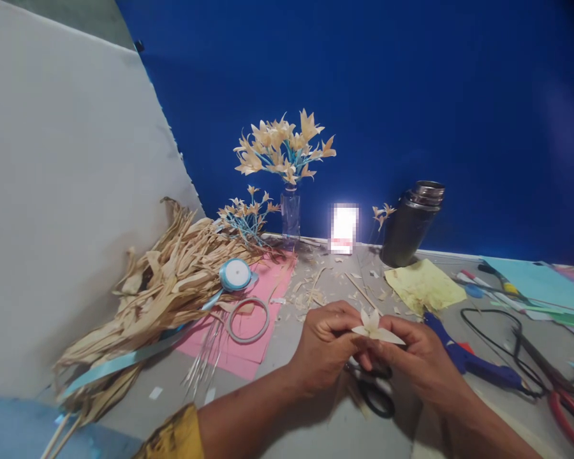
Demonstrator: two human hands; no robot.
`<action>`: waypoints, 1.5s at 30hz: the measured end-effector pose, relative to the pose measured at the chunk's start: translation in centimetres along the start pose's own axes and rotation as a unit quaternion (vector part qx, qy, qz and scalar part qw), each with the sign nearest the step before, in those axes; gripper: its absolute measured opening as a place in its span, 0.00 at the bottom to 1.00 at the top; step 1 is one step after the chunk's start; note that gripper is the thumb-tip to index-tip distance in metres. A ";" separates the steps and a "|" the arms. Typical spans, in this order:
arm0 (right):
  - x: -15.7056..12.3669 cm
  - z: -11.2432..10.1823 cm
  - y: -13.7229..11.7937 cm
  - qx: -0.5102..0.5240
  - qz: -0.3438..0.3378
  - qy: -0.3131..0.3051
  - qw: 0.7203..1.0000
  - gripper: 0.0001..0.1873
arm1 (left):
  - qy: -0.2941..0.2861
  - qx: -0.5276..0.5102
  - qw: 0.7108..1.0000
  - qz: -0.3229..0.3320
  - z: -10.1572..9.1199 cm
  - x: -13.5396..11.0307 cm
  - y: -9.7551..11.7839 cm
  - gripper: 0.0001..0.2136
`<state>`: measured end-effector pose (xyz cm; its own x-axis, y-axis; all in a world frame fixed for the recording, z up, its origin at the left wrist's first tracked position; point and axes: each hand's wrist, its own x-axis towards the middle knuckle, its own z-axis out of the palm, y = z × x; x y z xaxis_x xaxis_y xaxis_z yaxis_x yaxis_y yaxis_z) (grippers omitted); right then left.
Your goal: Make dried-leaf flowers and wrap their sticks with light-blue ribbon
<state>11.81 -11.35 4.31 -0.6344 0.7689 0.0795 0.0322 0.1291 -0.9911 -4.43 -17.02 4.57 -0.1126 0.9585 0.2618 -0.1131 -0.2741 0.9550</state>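
A small husk flower (374, 326) sits low centre in the frame, pinched between fingertips of the left hand (323, 347) and right hand (414, 360), above black scissors (375, 395). The grey table (287, 335) is scrap-strewn, barest at bottom centre. A husk pile (162, 280) and white board (67, 191) close the left, a blue wall (411, 95) the back.

1. Left hand (324, 347): fingers curled, thumb and fingertips pinched shut, back of hand up.
2. Right hand (414, 357): pinched the same way, its fingertips meeting the other's.
3. Left forearm (253, 401) and right forearm (478, 424) enter from the bottom edge and converge at centre.
4. Left forearm is bare up to a yellow sleeve (176, 438).
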 end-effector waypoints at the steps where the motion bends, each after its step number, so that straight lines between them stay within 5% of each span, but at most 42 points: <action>1: 0.0 -0.1 0.0 -0.002 0.001 -0.004 1.000 0.19 | -0.002 0.007 1.000 0.005 0.0 0.0 -0.1 0.14; 15: -0.3 -0.7 0.7 0.029 0.059 -0.045 0.997 0.19 | -0.033 -0.111 0.991 -0.074 0.5 0.1 0.1 0.16; 19: 0.2 -0.7 1.0 0.027 0.078 -0.017 0.996 0.21 | -0.011 -0.118 0.990 -0.074 0.3 0.1 -0.3 0.14; 34: 0.1 -1.0 0.9 -0.097 -0.041 0.016 0.994 0.11 | -0.030 0.060 0.993 0.101 -0.2 -0.1 -0.1 0.18; 45: -0.2 -0.7 0.2 -0.080 -0.009 -0.005 0.997 0.14 | -0.041 0.105 0.988 0.102 -0.4 -0.2 -0.8 0.20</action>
<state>12.50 -11.08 4.17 -0.6432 0.7598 0.0952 0.1434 0.2417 -0.9597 -4.70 -17.00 3.69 -0.0312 0.8904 0.4541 0.1117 -0.4484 0.8868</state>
